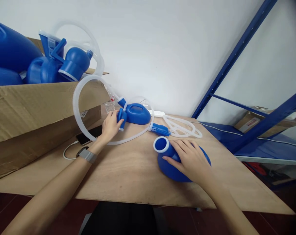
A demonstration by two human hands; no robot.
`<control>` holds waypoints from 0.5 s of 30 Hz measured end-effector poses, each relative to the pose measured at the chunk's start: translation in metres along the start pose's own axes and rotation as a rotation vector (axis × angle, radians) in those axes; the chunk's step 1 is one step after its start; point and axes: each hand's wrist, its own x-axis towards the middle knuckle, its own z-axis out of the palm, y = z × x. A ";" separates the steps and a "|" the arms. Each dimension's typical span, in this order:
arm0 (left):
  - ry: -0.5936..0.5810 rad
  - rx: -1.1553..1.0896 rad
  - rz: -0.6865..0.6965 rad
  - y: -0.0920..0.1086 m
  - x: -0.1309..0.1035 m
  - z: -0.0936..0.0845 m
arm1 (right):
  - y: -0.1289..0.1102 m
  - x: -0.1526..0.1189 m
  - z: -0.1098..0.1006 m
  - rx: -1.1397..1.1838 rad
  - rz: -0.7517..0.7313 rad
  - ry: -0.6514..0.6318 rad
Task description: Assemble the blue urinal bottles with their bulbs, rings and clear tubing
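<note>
My left hand [110, 126] reaches to the back of the table, with thumb and fingers closed round a small blue funnel-like fitting [123, 116]. Just behind that fitting lies a blue urinal bottle [138, 115] with a loop handle, joined to a clear corrugated hose [76, 98]. My right hand [190, 160] is wrapped over a second blue urinal bottle [171, 169] near the front. This one's white-rimmed round mouth [161, 144] is uncapped and points up toward me. Between the two bottles is a blue handle-shaped funnel piece [160, 129] attached to hose.
A cardboard box [40, 101] full of blue bottles and funnels stands at left. Beside it are a phone [89, 135] on a cable and a clear water bottle [110, 106]. A white power strip [157, 113] and coiled hose [183, 126] lie behind; blue shelving [232, 50] rises right.
</note>
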 end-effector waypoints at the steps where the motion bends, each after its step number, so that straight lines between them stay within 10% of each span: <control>1: -0.001 0.025 0.014 0.002 -0.002 0.000 | 0.001 0.000 0.000 0.008 -0.010 -0.003; 15: -0.087 0.052 0.122 0.004 -0.011 0.004 | 0.003 0.001 0.006 0.160 0.042 0.070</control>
